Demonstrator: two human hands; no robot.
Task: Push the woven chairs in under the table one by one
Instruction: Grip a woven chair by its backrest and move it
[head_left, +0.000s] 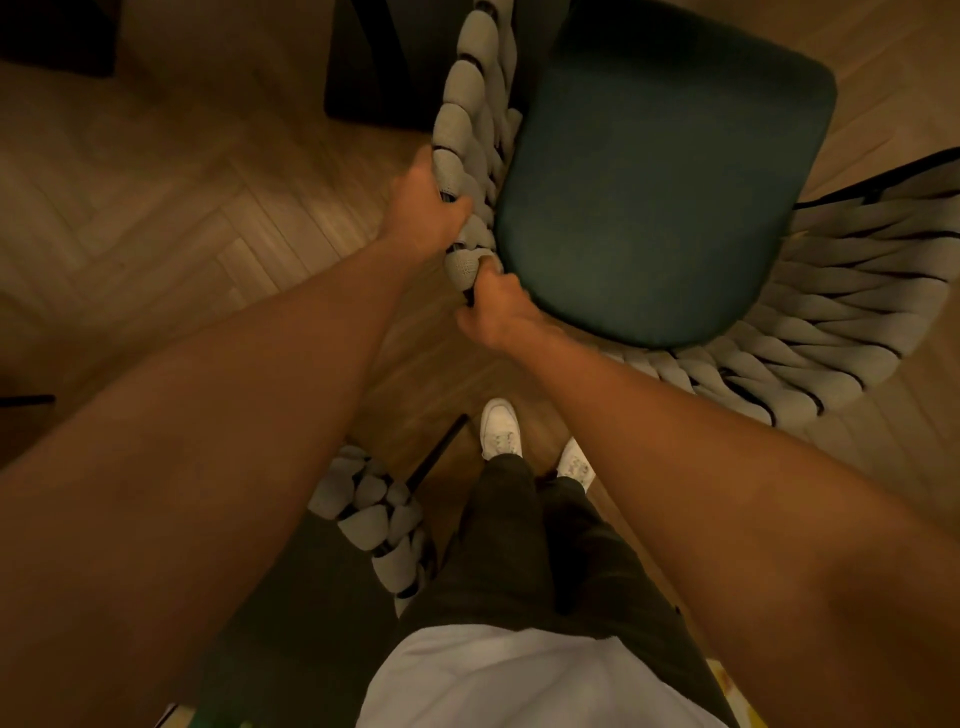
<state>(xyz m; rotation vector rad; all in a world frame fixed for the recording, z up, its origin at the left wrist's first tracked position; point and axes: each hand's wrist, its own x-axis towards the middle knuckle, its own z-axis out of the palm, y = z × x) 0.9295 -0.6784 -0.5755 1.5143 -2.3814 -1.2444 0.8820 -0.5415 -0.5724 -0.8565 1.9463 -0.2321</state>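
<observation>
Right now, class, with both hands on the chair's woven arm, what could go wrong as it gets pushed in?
1. The left hand and right hand grip only one woven arm of the chair, so it may swivel rather than slide straight.
2. The white shoes stand close to it, so a leg could catch a foot.
3. A second chair right behind leaves little room to step back.

Both hands, left hand (423, 208) and right hand (496, 312), grip the woven chair (660, 197) by its braided rim.

no readable text anywhere — no labels.
</observation>
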